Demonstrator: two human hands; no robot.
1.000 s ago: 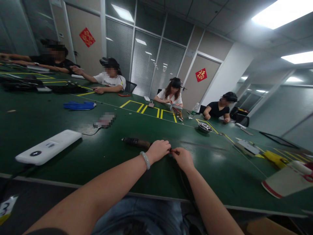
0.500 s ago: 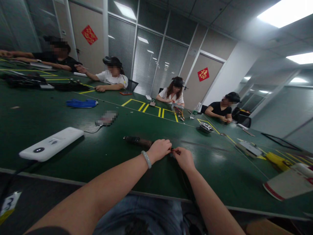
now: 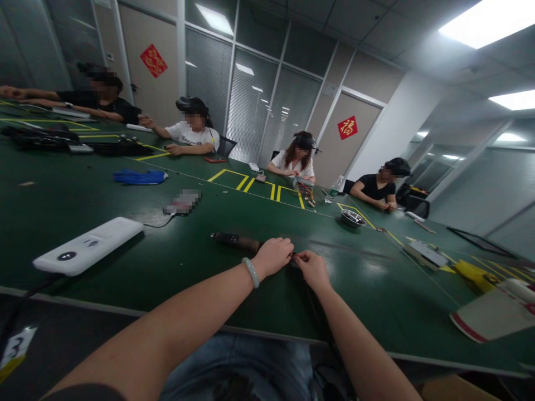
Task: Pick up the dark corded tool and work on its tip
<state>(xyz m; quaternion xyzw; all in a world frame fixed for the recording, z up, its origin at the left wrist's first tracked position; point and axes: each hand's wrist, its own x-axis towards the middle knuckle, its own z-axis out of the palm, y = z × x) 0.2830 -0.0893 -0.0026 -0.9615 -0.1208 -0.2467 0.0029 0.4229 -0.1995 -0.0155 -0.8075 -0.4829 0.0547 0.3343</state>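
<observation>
A dark, slim tool with a brownish grip [image 3: 236, 240], looking like an electric screwdriver, lies on the green table with its narrow tip to the left. My left hand [image 3: 273, 256], a pale bangle on its wrist, is closed around the tool's rear end. Close beside it, my right hand [image 3: 312, 270] pinches a small dark piece at the tool's tail, mostly covered by the fingers. From beneath the right hand a dark cable [image 3: 317, 306] runs down toward the table's near edge.
To the left are a white power bank [image 3: 90, 245], a blurred-out phone-like item [image 3: 183, 201] and a blue glove [image 3: 140, 177]. A metal bowl [image 3: 353, 218], a grey box [image 3: 426, 253] and a paper cup [image 3: 495, 309] stand on the right. Several people sit across the table.
My hands stay almost still, the right fingers shifting slightly at the tool's tail. Across the table, one person's raised hand has come down a little toward the right.
</observation>
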